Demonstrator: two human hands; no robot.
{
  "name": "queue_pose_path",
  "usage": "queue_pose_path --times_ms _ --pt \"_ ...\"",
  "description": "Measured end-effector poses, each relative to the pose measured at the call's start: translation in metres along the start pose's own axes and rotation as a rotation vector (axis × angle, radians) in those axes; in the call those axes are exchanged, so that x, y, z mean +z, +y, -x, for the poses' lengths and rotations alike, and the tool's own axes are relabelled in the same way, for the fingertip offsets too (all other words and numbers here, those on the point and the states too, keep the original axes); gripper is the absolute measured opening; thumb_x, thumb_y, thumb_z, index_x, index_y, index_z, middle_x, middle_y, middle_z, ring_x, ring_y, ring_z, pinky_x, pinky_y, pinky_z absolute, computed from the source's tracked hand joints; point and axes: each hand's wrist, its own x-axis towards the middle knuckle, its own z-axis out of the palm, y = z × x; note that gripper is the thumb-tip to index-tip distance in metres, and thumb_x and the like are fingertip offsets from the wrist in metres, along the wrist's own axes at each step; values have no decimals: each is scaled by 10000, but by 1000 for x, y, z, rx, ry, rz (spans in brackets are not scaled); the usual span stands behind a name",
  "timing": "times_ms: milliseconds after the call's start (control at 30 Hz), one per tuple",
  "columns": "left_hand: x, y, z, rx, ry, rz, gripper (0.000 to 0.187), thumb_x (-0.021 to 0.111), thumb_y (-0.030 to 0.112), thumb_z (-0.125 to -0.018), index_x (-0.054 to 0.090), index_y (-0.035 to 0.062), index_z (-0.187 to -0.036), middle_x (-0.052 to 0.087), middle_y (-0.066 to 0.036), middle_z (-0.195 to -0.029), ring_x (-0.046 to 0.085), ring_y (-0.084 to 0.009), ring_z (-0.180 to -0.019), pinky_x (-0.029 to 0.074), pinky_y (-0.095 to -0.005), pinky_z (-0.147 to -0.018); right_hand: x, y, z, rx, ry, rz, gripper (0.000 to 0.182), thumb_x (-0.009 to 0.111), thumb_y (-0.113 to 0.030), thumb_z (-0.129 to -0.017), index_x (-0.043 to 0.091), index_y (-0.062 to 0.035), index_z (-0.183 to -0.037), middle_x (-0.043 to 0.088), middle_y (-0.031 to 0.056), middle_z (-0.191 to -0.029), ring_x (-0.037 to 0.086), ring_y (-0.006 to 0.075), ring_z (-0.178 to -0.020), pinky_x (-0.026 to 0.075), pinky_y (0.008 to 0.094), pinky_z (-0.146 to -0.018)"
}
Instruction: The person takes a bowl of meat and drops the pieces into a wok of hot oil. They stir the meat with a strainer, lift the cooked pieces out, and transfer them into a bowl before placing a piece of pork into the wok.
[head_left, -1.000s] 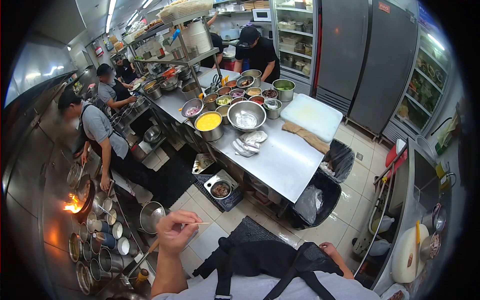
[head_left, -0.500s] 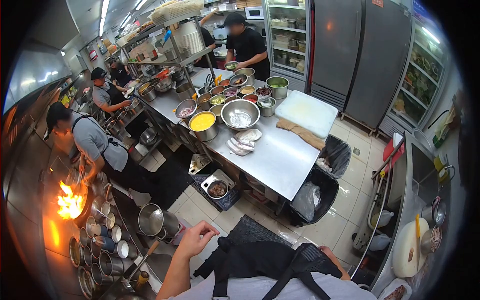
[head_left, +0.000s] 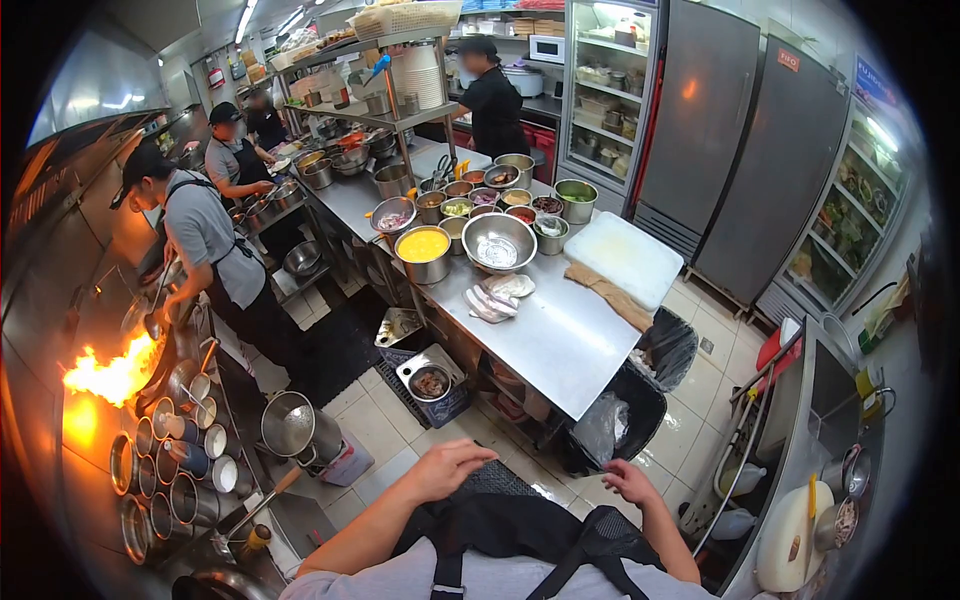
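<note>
My left hand (head_left: 448, 468) hovers in front of my black apron (head_left: 520, 525), palm down, fingers loosely spread, holding nothing. At the apron's right side my right hand (head_left: 630, 482) is raised, fingers slightly curled and empty. Both hands are over the tiled floor, short of the steel prep table (head_left: 560, 330). A ladle with a wooden handle (head_left: 255, 505) lies to the left of my left arm, untouched.
To the left, a person in a grey shirt (head_left: 205, 250) cooks at a flaming wok (head_left: 120, 370), with several seasoning tins (head_left: 170, 470) alongside. Bowls crowd the prep table, black bins (head_left: 660, 370) stand at its end, a sink counter (head_left: 830, 450) at right. Other workers stand further back.
My left hand dropped from chest height toward the apron and no longer pinches the thin stick. My right hand rose into view. The wok flame grew larger.
</note>
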Motion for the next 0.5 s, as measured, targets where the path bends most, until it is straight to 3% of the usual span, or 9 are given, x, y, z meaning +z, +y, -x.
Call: queue_pose_path --times_ms 33,100,133,200,233,300,333,400,500 --pt "6 2 -1 4 1 -1 210 616 25 -859 661 46 -1063 642 -73 -858 615 -162 -756 498 -286 -697 1 -29 -1 -3 3 1 364 571 -171 -931 514 -68 -1275 664 78 -957 638 172 -843 518 312 -768" --pt "16 5 -1 -57 -63 160 249 614 24 -867 637 55 -1113 642 -61 -851 614 -137 -759 500 -271 -704 7 -84 2 -261 -208 12 377 578 -196 -939 509 -66 -1286 656 86 -1008 627 182 -924 499 317 -829" --pt "20 7 -1 -54 -63 158 249 614 24 -867 637 55 -1113 642 -61 -851 614 -137 -759 500 -271 -704 10 -115 8 -263 -205 13 377 578 -196 -939 509 -66 -1286 656 86 -1008 627 182 -924 499 317 -829" --pt "26 12 0 -81 -111 283 278 611 31 -882 584 40 -1158 646 -52 -847 615 -117 -765 508 -265 -723 16 -179 28 -504 -404 289 434 594 -258 -931 484 -75 -1309 644 106 -1013 620 227 -930 483 339 -829" --pt "28 13 0 -97 -136 344 296 610 34 -890 558 33 -1181 647 -47 -845 616 -108 -767 512 -263 -733 18 -206 38 -506 -402 288 434 594 -258 -931 484 -75 -1309 644 106 -1013 620 227 -930 483 339 -829" --pt "28 13 0 -80 -163 380 333 594 88 -913 505 54 -1232 667 -60 -834 629 -144 -748 513 -284 -740 23 -250 54 -634 -649 482 499 581 -259 -930 411 -101 -1371 625 136 -1058 613 302 -961 482 384 -848" --pt "26 16 -1 -95 -147 461 358 583 71 -917 480 59 -1259 663 -61 -848 623 -132 -758 508 -275 -736 25 -267 61 -635 -648 476 499 581 -259 -930 411 -101 -1371 625 136 -1058 613 302 -961 482 384 -848" --pt "23 21 -5 -107 -138 544 385 572 55 -921 454 64 -1286 659 -62 -862 616 -119 -769 504 -267 -733 26 -294 68 -914 -728 623 551 573 -249 -923 348 -129 -1411 608 160 -1081 594 357 -990 481 419 -837" --pt "21 21 -7 -131 -30 685 427 552 3 -921 395 66 -1312 642 -70 -877 594 -114 -763 486 -250 -705 35 -313 47 -987 -714 802 521 576 -231 -914 363 -124 -1376 597 178 -1083 579 379 -999 478 448 -807"
